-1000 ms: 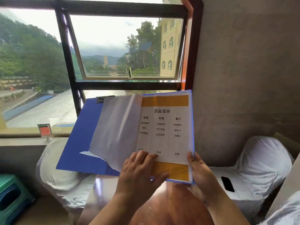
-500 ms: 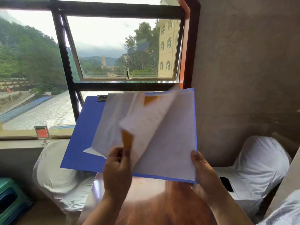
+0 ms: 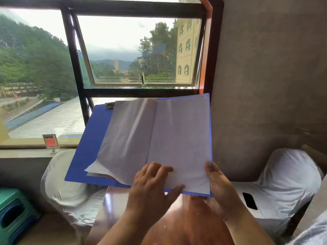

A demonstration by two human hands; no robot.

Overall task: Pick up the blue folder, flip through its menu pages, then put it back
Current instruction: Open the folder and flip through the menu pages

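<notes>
The blue folder [image 3: 88, 147] is held open in the air above the brown table [image 3: 185, 225], tilted toward me. Both visible pages are blank and whitish: the turned sheets [image 3: 127, 137] lie on the left half and a plain page [image 3: 180, 138] covers the right half. My left hand [image 3: 152, 184] rests on the bottom edge near the spine, fingers on the page and thumb under the folder. My right hand [image 3: 219, 188] grips the folder's lower right corner. A metal clip [image 3: 109, 105] shows at the top of the left cover.
A large window [image 3: 138, 50] stands straight ahead. On the sill is a small red sign holder [image 3: 51, 143]. White-covered chairs stand left [image 3: 67, 184] and right [image 3: 286, 181]; a black phone [image 3: 249, 200] lies on the right one. A green stool [image 3: 12, 213] is lower left.
The printed menu page was lifted by my left hand and turned over to the left. A blank page now shows on the right, and my left hand is back on the bottom edge.
</notes>
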